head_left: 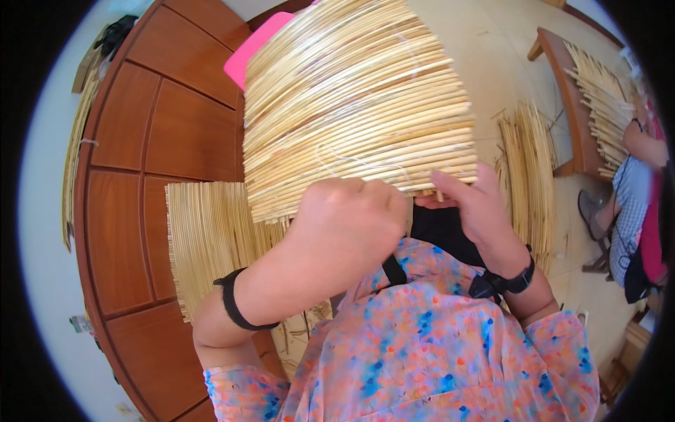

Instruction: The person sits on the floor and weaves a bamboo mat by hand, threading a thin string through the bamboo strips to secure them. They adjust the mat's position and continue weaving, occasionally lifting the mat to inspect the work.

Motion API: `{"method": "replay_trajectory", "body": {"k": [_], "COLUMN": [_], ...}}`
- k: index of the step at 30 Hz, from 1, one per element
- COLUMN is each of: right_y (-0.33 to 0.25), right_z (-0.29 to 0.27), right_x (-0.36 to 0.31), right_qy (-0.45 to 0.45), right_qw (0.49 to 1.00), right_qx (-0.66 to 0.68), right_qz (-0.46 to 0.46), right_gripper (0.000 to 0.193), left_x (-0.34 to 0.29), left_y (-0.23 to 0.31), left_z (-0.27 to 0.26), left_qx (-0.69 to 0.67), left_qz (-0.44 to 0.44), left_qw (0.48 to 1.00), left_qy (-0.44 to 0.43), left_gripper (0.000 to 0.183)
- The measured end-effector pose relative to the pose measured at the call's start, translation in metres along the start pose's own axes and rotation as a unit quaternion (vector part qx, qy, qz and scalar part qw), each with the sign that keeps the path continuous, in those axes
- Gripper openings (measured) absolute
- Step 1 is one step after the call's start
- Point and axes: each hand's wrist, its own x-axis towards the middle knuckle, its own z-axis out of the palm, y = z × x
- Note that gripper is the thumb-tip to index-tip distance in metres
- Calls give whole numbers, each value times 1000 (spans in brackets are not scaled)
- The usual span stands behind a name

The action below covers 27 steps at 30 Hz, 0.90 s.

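A mat of pale reed stalks point(358, 98), bound side by side, is spread in front of me, its near edge at my hands. My left hand point(351, 214) is a closed fist at that edge; whatever its fingers hold is hidden beneath the knuckles. A loose white thread point(365, 162) lies curved over the stalks just beyond it. At the near right corner, my right hand point(481, 211) grips the mat, thumb on top and fingers below. Short stalk ends poke out beside that thumb.
Another reed mat point(211, 232) leans by the brown wooden panelling point(190, 126) on my left. Behind the held mat is a pink object point(256, 46). To the right lie a reed bundle point(527, 176) and a wooden bench point(566, 84) with more reeds, where another person point(640, 204) sits.
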Motion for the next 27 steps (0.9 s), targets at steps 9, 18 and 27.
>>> {"method": "replay_trajectory", "body": {"k": [9,18,27], "right_y": [-75,-151,-219], "right_z": [-17,-54,5], "right_x": [-61,-75,29], "right_qy": [161,137,-8], "right_qw": [959,951,941], "right_qx": [-145,-245,-299], "right_qz": [-183,-130,160], "right_gripper": [33,31,37], "left_x": [26,56,64], "left_y": [45,59,-16], "left_z": [-15,-17,-36], "left_qx": [7,-36,16], "left_qz": [84,83,-46], "left_qw": [978,960,978], "left_qy": [189,265,202], "left_gripper": [14,10,12]}}
